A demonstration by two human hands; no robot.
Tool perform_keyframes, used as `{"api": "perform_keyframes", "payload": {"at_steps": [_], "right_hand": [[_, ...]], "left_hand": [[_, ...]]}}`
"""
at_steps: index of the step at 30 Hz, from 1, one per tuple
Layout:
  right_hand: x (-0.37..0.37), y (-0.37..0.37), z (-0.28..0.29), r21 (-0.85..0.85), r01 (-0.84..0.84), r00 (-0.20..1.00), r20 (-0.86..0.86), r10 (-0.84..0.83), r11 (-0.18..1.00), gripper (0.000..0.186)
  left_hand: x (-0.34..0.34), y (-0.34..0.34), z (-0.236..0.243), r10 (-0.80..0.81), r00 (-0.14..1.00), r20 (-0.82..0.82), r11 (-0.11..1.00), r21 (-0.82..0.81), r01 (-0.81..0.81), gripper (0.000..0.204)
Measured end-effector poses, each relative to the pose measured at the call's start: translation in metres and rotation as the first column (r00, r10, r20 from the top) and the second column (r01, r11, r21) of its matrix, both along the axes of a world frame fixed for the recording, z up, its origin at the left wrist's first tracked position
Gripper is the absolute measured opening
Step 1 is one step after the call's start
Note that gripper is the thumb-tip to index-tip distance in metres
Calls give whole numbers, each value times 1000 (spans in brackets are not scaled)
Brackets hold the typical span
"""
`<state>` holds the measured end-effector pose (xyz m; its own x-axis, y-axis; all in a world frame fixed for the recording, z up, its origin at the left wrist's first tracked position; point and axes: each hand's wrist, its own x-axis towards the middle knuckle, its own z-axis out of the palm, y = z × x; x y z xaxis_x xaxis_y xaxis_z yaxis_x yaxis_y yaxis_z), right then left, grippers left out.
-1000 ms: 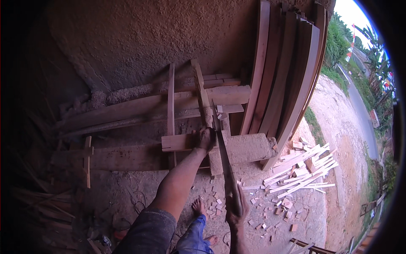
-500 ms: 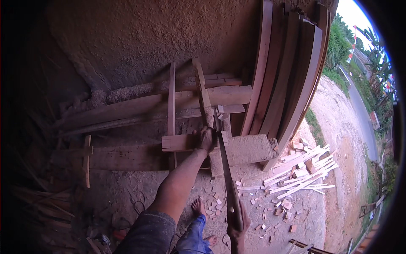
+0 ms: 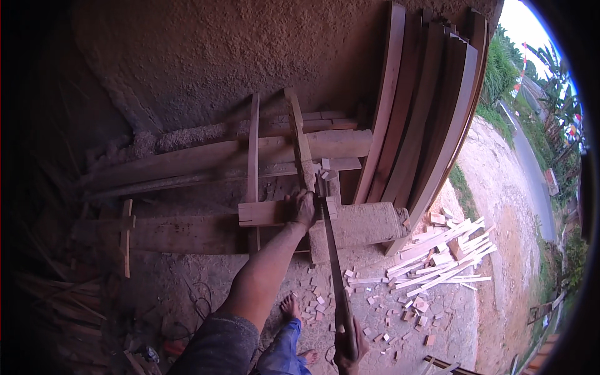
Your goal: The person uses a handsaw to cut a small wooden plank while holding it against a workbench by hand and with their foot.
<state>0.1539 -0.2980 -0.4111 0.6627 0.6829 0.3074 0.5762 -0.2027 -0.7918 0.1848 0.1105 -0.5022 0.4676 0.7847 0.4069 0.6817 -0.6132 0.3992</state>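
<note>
My left hand is closed on a short pale board, pressing it beside an upright-lying wooden batten on the rough bench. The board has thin cut lines at its left end. My right hand, low in the view, grips the handle of a long handsaw, whose blade runs away from me across the board's right end, just right of my left hand. Small offcuts lie at the blade's far end. Where the teeth meet the wood is too small to make out.
Long planks lean against the rough wall at right. A thick plank runs leftward. Thin sticks and scattered blocks lie on the floor near my bare feet, with cables. Dark scrap wood is at left; a road runs outside.
My right hand and the saw have moved back toward me, lower in the view. My left hand keeps its hold on the board. The whole view has shifted slightly.
</note>
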Motion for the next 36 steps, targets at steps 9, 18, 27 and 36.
{"api": "perform_keyframes", "payload": {"at_steps": [9,18,27,36], "right_hand": [[54,117,-6,98,2,992,-126,10,995,45],[-15,-20,-11,-103,26,997,-66,-33,994,40],[22,76,-3,93,-17,978,-203,35,996,50],[29,99,-8,-20,-12,969,-247,7,1000,49]], "left_hand": [[19,-16,15,-47,999,-18,998,-36,46,10],[3,-9,17,7,998,-61,992,-124,-14,12],[4,-1,0,-34,997,-66,999,9,34,14],[-2,-11,5,-33,998,-58,999,-36,31,15]]}}
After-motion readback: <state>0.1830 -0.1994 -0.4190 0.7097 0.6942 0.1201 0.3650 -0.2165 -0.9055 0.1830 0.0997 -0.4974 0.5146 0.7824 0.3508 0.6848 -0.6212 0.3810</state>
